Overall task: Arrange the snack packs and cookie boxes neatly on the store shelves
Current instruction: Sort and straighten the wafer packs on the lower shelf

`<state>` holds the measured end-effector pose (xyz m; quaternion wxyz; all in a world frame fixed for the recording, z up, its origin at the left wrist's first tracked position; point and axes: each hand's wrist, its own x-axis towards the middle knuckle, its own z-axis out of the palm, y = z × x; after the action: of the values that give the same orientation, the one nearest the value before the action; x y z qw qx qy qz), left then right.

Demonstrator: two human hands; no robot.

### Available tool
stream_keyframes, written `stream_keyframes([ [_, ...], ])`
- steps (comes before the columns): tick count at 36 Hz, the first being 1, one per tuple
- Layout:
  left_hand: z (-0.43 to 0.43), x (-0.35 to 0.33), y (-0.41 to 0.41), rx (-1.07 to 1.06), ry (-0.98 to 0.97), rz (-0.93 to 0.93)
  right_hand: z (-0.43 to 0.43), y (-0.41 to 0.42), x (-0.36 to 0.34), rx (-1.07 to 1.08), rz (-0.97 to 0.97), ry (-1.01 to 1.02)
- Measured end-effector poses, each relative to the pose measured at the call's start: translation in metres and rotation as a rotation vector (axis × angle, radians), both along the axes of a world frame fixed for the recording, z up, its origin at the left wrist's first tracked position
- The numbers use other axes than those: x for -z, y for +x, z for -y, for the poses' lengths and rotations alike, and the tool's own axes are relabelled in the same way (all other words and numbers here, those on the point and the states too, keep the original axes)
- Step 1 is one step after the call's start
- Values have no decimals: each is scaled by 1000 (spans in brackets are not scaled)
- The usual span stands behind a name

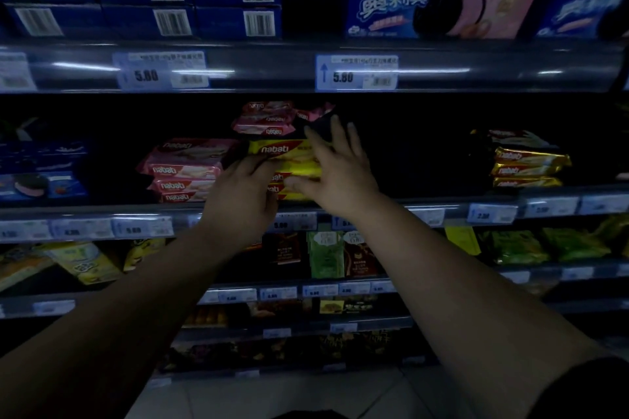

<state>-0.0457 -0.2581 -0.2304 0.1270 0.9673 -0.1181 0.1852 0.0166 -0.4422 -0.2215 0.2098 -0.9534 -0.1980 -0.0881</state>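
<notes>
Here, left hand (245, 194): gripping the yellow wafer pack (286, 155) by its left end.
Right hand (337, 173): lying with fingers spread across its right end.
Yellow wafer pack: sitting atop its stack on the middle shelf (102, 211), pink packs (183, 170) just beside.

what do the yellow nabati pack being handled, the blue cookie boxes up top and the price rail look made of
Yellow nabati pack: likely thin glossy plastic film; its surface shines under the light.
Blue cookie boxes: probably printed cardboard, given the flat faces and square edges.
Price rail: seems to be clear glossy plastic; long light streaks reflect along it.
</notes>
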Motion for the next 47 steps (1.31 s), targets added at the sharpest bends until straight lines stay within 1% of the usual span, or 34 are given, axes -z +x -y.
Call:
stream_keyframes([
  [7, 3, 3, 1, -29, 83, -1, 9, 26, -13, 113, -6, -50],
  [14, 10, -2, 5, 0, 76, 10, 27, 35, -12, 177, 21, -26],
  [18, 38, -11, 13, 67, 48, 33, 61, 27, -8, 259, 56, 30],
  [22, 81, -15, 27, 205, 23, 85, 110, 16, -1, 394, 128, -7],
  [24, 111, -15, 34, 279, 2, 56, 139, 12, 2, 471, 170, -9],
  [27, 163, -11, 43, 373, -70, -13, 190, 5, 8, 576, 241, 17],
  [30, 220, -7, 51, 390, -258, -160, 246, 4, 17, 631, 338, 50],
  [32, 258, -3, 60, 357, -399, -269, 280, 6, 23, 634, 373, 81],
  [34, 293, 1, 72, 307, -554, -366, 309, 8, 27, 604, 331, 133],
  [36, 323, 4, 84, 273, -682, -425, 333, 11, 27, 541, 240, 226],
  [38, 348, 5, 93, 259, -752, -455, 353, 14, 24, 467, 117, 334],
  [40, 368, 6, 101, 253, -791, -464, 371, 20, 22, 397, 9, 372],
  [42, 381, 9, 107, 214, -748, -444, 386, 27, 20, 337, -70, 317],
  [44, 389, 14, 110, 169, -634, -382, 395, 34, 20, 266, -124, 237],
  [47, 393, 20, 111, 108, -473, -271, 400, 44, 21, 198, -158, 185],
])
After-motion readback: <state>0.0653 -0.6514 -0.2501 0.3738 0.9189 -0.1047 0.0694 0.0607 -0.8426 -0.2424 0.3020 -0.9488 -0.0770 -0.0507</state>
